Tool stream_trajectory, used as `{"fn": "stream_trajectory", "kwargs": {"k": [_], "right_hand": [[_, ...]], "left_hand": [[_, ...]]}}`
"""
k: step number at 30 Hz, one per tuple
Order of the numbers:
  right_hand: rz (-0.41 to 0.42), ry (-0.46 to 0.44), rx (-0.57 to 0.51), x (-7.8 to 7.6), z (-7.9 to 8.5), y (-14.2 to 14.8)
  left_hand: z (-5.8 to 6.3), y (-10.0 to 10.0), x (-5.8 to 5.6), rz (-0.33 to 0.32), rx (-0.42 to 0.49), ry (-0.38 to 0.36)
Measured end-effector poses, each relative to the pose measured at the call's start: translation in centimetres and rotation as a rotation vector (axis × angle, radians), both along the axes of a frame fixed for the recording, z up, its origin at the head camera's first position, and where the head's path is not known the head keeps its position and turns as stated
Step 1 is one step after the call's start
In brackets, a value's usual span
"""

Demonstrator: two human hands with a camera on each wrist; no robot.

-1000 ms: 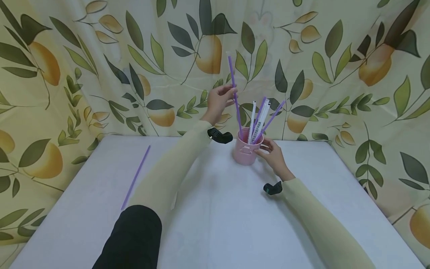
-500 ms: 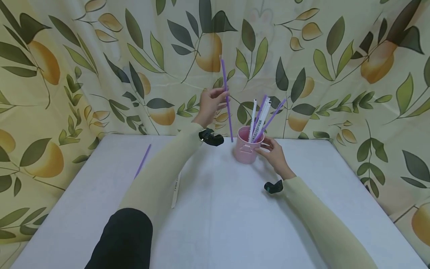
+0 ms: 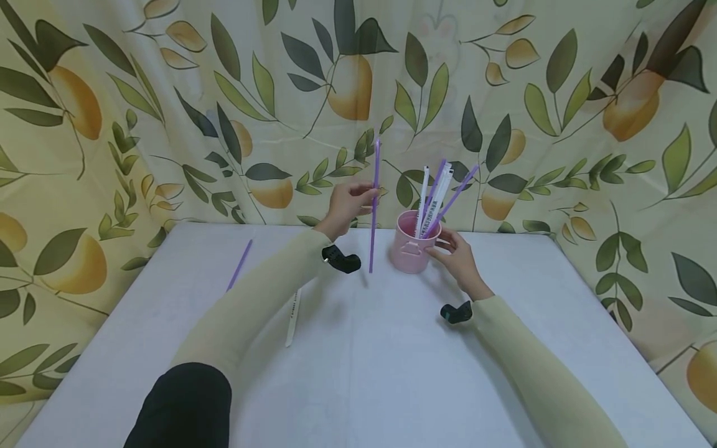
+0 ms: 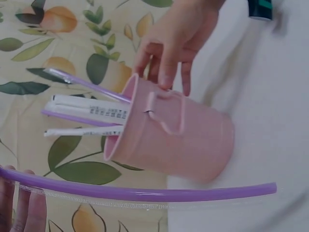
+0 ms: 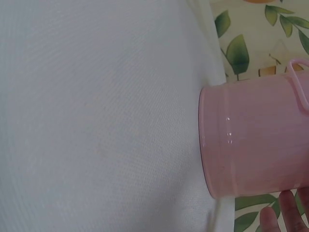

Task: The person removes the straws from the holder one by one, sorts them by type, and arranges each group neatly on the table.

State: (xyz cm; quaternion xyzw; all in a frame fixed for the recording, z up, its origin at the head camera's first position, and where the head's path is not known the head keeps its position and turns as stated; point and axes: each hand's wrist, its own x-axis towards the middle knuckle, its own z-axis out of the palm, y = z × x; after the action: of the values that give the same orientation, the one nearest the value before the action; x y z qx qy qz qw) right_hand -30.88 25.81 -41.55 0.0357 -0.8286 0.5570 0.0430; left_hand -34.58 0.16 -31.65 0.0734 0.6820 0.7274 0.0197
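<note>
Head view: the left hand [image 3: 348,208] pinches a straw [image 3: 373,230] nearly upright, left of the cup [image 3: 411,258] and apart from it, while the right hand [image 3: 456,262] grips the cup's right side. A light pinch should spare the straw from kinking; steady right-hand support should keep the leaning inner straws [image 3: 459,190] from tipping the cup.

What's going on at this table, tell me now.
A person's left hand pinches a purple straw, held nearly upright beside a pink cup. The right hand grips the cup, which stands on a white table and holds purple straws and white printed sticks. Another purple straw and a white stick lie on the table.
</note>
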Motion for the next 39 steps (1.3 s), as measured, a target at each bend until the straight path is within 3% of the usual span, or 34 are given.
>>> {"fn": "stream_trajectory", "kwargs": {"k": [6, 21, 31, 39], "right_hand": [[-0.007, -0.013, 0.012, -0.1, -0.1, -0.1], [0.008, -0.003, 0.0, 0.0, 0.0, 0.0], [0.01, 0.0, 0.011, 0.1, 0.0, 0.1], [0.015, -0.003, 0.016, 0.0, 0.0, 0.0]], "left_hand": [[-0.8, -1.1, 1.4, -0.003, -0.118, -0.02], [-1.2, -5.6, 4.6, -0.079, -0.227, -0.088], [-1.5, -10.5, 5.4, -0.045, -0.317, -0.109], [-2.4, -15.0, 6.2, 0.026, -0.388, -0.132]]}}
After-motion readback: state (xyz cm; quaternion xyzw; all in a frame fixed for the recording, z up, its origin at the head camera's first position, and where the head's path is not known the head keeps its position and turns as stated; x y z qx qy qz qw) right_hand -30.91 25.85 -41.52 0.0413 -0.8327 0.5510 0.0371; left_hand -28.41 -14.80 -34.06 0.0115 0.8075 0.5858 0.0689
